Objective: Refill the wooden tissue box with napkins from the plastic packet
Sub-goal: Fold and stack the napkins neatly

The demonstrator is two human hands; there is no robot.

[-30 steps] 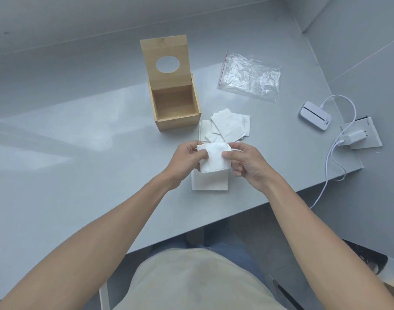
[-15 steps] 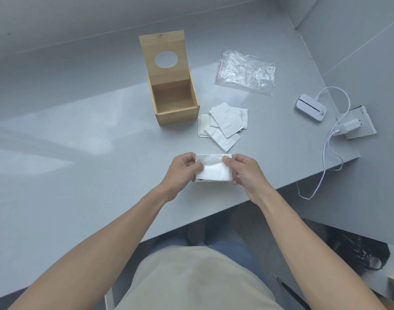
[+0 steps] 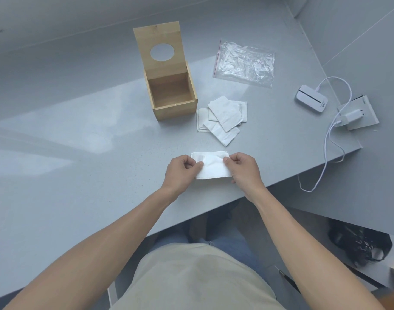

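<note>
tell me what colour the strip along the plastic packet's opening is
Red, a thin line along the left edge of the clear plastic packet, in the head view.

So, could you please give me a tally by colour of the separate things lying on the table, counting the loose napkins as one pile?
Wooden: 1, the tissue box.
Clear: 1, the plastic packet.
White: 5, the napkin pile, the held napkin, the small device, the charger and its cable.
Total: 7.
</note>
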